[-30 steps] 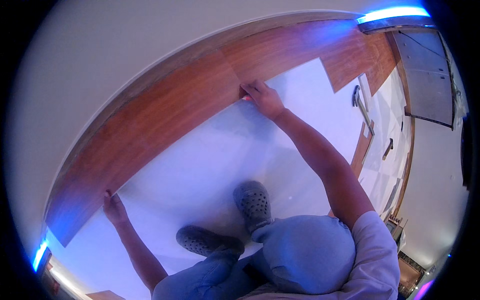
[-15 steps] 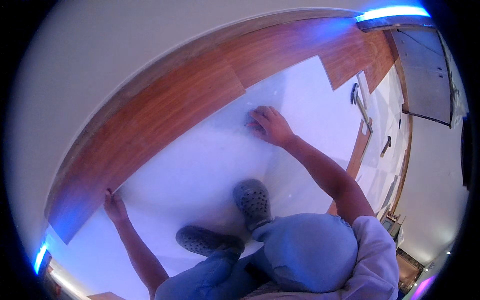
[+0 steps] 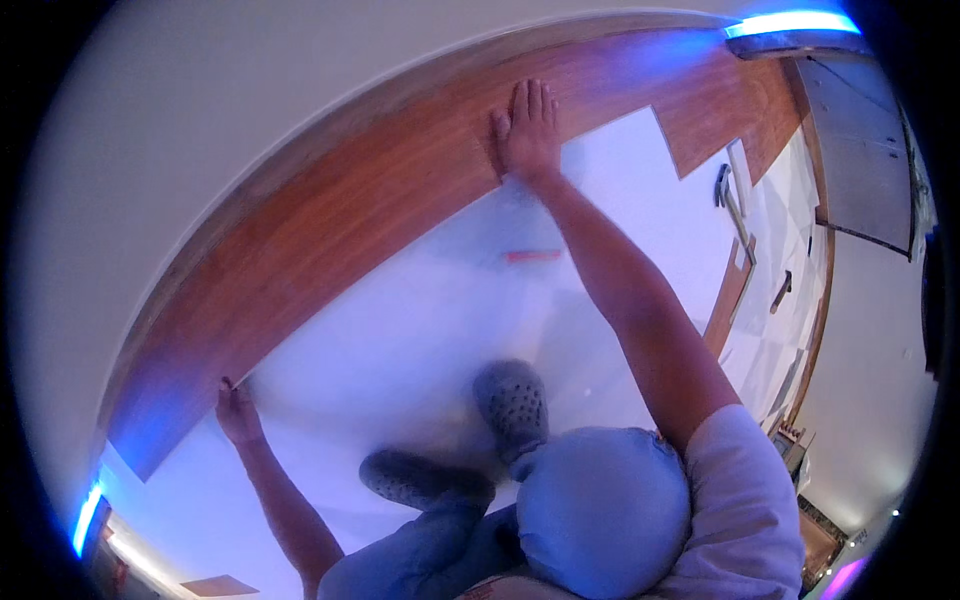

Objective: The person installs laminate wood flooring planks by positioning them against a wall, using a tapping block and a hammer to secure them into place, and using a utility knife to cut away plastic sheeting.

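Observation:
Reddish-brown wood floor planks (image 3: pixel 330 255) run along the curved foot of the pale wall. My right hand (image 3: pixel 530 135) lies flat on the planks, fingers stretched forward, near the end joint between two boards. At the left, my left hand (image 3: pixel 238 412) has its fingers closed at the near edge of the long plank. Its fingertips are small in view and partly hidden by the hand. A slim red stick-like thing (image 3: pixel 533 256) lies on the white underlay (image 3: pixel 400 320), below my right wrist; its kind is too blurred to tell.
A hammer (image 3: pixel 728 195) lies at the right beside a narrow strip of plank (image 3: pixel 730 290). Another dark-headed tool (image 3: pixel 781 292) is farther right. My grey clogs (image 3: pixel 510 400) stand on the underlay. Blue-lit curved edges (image 3: pixel 795 25) border the floor at the far right and lower left.
My right hand has let go of the red stick on the underlay, moved forward and flattened onto the planks. My left hand stays at the plank edge.

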Demonstrator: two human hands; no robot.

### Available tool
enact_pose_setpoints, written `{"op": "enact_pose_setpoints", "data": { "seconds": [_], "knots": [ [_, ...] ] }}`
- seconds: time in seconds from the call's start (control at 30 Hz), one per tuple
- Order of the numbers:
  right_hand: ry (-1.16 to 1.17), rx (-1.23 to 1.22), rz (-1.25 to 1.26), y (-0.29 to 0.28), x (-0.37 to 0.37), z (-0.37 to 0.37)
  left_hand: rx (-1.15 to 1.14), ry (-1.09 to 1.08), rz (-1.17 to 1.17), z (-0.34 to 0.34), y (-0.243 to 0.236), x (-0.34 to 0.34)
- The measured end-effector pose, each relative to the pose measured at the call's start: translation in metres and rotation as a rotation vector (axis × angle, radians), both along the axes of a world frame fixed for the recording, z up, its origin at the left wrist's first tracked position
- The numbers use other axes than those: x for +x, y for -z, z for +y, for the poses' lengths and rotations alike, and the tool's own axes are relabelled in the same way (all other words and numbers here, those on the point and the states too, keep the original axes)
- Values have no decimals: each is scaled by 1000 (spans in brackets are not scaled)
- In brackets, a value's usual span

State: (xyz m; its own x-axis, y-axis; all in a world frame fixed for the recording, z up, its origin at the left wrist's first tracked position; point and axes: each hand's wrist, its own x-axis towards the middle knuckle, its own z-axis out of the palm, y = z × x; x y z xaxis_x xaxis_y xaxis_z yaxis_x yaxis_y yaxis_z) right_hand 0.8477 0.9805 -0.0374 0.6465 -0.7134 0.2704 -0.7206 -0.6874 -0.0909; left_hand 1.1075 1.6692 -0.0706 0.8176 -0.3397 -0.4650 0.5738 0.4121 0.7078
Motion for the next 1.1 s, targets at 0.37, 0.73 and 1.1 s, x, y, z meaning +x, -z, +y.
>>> {"op": "enact_pose_setpoints", "data": {
  "seconds": [0.37, 0.73, 1.1],
  "knots": [
    [30, 179, 118, -41, 29, -12, 205, -6, -89, 0, -15, -10],
    [-25, 102, 13, -2, -7, 33, 243, -25, -41, 32, 12, -13],
    [20, 60, -39, -58, 24, -55, 271, 109, -97, -3, -27, -5]
  ]
}}
